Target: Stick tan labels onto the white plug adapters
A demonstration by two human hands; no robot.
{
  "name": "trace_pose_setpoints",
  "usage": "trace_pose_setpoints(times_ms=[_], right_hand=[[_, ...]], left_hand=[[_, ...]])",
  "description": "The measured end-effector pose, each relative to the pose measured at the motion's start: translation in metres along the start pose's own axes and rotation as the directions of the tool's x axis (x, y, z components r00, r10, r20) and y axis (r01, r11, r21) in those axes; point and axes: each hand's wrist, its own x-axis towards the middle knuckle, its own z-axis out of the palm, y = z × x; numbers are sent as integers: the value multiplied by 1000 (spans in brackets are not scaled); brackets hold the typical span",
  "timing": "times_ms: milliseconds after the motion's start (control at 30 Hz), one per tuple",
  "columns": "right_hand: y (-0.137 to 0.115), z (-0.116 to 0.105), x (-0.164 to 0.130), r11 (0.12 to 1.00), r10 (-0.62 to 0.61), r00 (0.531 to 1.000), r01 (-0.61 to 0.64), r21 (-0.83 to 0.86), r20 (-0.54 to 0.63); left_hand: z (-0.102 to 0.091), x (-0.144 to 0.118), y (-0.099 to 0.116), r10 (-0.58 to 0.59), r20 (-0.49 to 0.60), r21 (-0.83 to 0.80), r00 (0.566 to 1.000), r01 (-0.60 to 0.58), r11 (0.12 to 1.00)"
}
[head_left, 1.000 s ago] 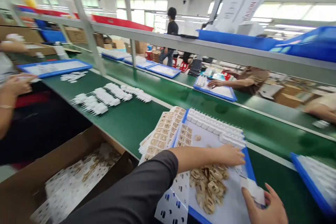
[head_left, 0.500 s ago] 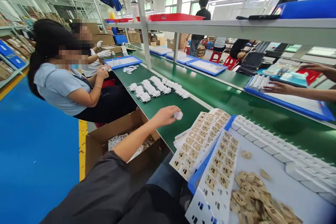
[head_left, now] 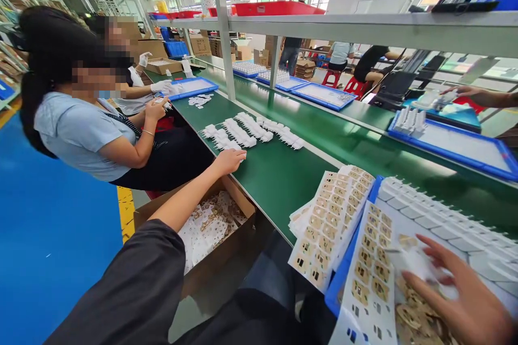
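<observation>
Fingers of left hand (head_left: 230,160) rest flat on white parts (head_left: 238,135); right hand (head_left: 457,291) spread over tray (head_left: 338,294).

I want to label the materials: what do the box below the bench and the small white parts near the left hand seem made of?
Box: brown corrugated cardboard, matte, with folded flaps. White parts by the left hand: probably moulded plastic, smooth and uniform, with thin pins, possibly metal.

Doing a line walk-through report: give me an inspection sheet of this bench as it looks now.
Surface: green belt, bare in the middle.
Job's things: rows of small white parts; blue tray holding brown labels.
Clutter: label sheets; cardboard box of used sheets.
Grippers: left hand rests at the white parts; right hand over the tray, fingers spread.
Cables: nothing seen.
Surroundings: seated co-worker, overhead shelf, blue floor.
</observation>
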Motion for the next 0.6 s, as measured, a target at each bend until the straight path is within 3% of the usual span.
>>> trace_pose_setpoints(times_ms=[67,167,233,300,467,600], right_hand=[[-53,18,48,999,-43,988,39,31,149],[-136,59,124,994,-105,954,103,22,281],[-183,92,168,999,-44,927,49,-3,372],[-219,127,204,1000,-3,925,6,-8,380],[-267,200,258,978,208,918,-204,-50,338],[-290,234,272,929,370,892,-365,-70,259]], left_hand=[[3,-5,2,-16,-54,-7,998,15,1000],[9,-11,11,-71,-157,-30,985,67,997],[14,-11,24,-121,-228,-56,966,111,992],[20,-7,43,-151,-287,-93,946,129,987],[38,8,84,-111,-330,-188,937,50,981],[46,13,86,-140,-325,-257,935,55,965]])
